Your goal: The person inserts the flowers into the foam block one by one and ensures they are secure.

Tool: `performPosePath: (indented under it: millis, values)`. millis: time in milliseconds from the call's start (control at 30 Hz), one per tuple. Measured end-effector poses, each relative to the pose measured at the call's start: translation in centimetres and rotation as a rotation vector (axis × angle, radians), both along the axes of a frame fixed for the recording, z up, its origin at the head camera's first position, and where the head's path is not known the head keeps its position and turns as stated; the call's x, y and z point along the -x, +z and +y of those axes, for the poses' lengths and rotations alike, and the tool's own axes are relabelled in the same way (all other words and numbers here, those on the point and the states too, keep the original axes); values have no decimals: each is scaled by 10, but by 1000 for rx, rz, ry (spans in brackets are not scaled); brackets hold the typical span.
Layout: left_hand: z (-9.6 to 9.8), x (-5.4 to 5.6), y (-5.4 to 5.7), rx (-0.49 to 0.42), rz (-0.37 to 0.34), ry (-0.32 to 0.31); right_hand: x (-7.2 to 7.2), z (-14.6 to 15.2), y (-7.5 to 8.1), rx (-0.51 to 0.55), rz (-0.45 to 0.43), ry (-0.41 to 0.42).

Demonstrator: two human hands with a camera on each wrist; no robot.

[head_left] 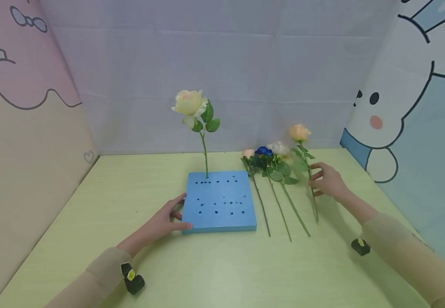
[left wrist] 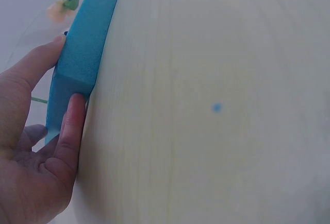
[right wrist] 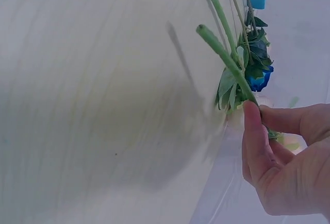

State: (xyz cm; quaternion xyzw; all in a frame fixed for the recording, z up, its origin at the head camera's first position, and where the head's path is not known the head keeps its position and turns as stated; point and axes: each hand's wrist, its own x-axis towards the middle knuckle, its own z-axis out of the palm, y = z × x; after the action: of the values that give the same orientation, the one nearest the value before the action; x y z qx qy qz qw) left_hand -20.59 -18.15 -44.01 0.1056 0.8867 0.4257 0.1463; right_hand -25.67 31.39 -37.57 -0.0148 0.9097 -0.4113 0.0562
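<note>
Right hand (head_left: 328,180): the fingers (right wrist: 255,141) are curled round the upper stem of the orange rose (head_left: 299,132), thumb and forefinger pinching just below the leaves. The bloom is lifted off the table (head_left: 222,265) and leans toward the back wall. The cut end lies near the front, at or just above the table surface; which of the two cannot be told.

Handling, as a judgement: the rose looks light. The stem is thin and probably springy rather than rigid, so the free end will likely sway. The petals and leaves look easily crushed. Take hold on bare stem, between the leaves and the midpoint; avoid the bloom.

Long axis: along the stem, running front to back, bloom end away from the person.

Left hand (head_left: 163,221): the fingers (left wrist: 69,131) lie nearly straight against the near left corner of the blue foam block (head_left: 221,201), thumb on its top edge. The block lies flat on the table, its top dotted with holes.

A yellow rose (head_left: 188,102) stands upright in a hole at the block's far edge. Three further roses (head_left: 272,162) lie between the block and the held stem, parallel, blooms away.
</note>
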Motion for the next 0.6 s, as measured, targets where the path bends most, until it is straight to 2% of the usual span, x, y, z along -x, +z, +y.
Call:
performPosePath:
  millis: [300, 600]
  values:
    - [0, 0, 0, 0, -2, 0, 6, -9, 13, -9, 70, -6]
    - [-1, 1, -2, 9, 4, -1, 10, -18, 19, -6, 159, -3]
